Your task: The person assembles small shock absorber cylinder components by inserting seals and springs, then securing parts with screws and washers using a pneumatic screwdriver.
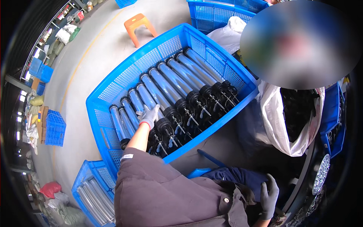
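Note:
My left hand [148, 115], in a grey glove with a red cuff, reaches into a large blue crate [99, 89]. Its fingers are spread across the clear tubes [166, 81], touching them near the middle of the row. Each tube has a black cap at the far end and a black fitting [165, 126] with silvery metal parts at the near end. The tubes lie side by side, with more black fittings beneath. My right hand [269, 196], also gloved in grey, is raised at the lower right beside my dark blue trouser leg. Its fingers are apart, slightly bent, and hold nothing.
A smaller blue crate [85, 174] of bare clear tubes stands at the lower left. An open white sack [273, 125] of black parts is on the right, near a blue bin [331, 125]. Beyond the large crate are an orange stool [139, 23] and stacked blue crates [204, 17].

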A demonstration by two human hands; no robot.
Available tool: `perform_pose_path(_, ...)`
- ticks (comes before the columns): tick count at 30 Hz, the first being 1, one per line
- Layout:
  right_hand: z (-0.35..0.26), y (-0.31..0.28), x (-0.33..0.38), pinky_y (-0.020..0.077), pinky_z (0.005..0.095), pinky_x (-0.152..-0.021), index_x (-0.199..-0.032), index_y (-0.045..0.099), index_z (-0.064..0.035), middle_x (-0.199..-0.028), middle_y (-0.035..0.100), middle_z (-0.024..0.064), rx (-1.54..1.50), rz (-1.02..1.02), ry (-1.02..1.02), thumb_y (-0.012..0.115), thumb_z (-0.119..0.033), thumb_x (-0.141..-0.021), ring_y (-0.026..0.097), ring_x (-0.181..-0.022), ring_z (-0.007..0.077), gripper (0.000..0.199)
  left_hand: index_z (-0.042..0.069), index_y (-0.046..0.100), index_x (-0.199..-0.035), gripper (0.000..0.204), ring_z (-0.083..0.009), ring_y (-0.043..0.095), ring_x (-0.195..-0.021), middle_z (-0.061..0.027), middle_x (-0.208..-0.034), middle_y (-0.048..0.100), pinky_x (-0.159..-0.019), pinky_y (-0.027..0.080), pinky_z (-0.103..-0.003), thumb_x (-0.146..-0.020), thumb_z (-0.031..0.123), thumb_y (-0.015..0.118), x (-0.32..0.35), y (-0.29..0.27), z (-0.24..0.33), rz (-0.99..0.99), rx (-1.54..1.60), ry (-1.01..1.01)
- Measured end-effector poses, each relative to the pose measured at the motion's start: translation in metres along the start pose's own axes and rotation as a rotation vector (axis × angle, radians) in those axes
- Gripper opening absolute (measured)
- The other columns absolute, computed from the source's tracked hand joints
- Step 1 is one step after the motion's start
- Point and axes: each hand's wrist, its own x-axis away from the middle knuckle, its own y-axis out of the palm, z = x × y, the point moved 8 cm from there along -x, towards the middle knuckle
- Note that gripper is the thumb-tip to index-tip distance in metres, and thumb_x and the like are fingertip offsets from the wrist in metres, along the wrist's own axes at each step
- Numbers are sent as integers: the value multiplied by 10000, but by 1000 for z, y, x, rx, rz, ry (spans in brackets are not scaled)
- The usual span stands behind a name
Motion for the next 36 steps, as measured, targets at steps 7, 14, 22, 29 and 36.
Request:
perform_pose_path(7,-45,-30,11,525,390,-704,-1187,635,8,-869,685,172,-22,185,-199,682,-69,-786,672,-763,337,411,129,231,-1587,956,-536,243,-1430,-378,-1550,188,-1175,260,-531,-850,604,611,43,-5,95,65,-465,233)
perform_pose_path(14,36,-118,157,507,295,-838,-1240,618,41,-1024,688,109,-206,827,98,540,-3,-920,644,-931,155,332,6,497,-1365,659,-476,415,-1287,-310,-1405,404,-1085,346,-532,-775,210,709,385,15,351,332,259,1905)
perform_pose_path(22,174,-118,278,509,402,-900,-1141,640,46,-1057,674,202,153,1275,671,599,-132,-949,655,-986,315,265,54,471,-1436,726,-431,495,-1273,-303,-1382,490,-1066,420,-474,-828,381,694,509,148,479,-117,-271,1683)
perform_pose_path(29,132,-102,258,449,402,-617,-1183,653,-61,-847,621,107,608,1468,527,687,-87,-822,581,-681,283,363,21,309,-1532,1159,-419,504,-1317,-292,-1454,467,-1112,415,-436,-654,634,753,463,234,450,-279,-973,1588)
perform_pose_path(36,134,-99,264,445,437,-627,-1127,662,-55,-772,585,83,540,1540,371,671,-156,-861,576,-689,275,285,6,659,-1209,457,-429,641,-1018,-258,-1080,682,-879,501,-500,-932,352,546,486,174,462,-254,-576,1881)
